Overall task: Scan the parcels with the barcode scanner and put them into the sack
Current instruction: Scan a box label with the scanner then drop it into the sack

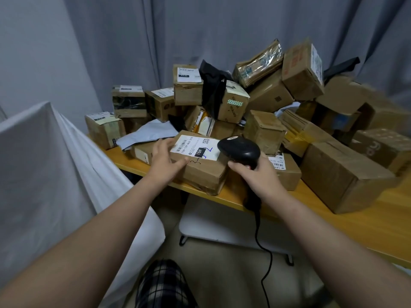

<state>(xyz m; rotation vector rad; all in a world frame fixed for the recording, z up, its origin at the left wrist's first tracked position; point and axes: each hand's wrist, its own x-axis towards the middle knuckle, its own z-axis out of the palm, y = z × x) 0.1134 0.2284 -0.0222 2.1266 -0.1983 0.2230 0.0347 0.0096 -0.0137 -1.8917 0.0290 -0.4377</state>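
While the right hand (260,174) wraps its fingers round the barcode scanner (240,150), the left hand (164,161) rests with fingers spread on the labelled parcel (200,167) at the table (333,221)'s near edge. Its taped cardboard looks stiff and probably light; take it across the ends, clear of the label. The sack (44,174) stands left of the table.
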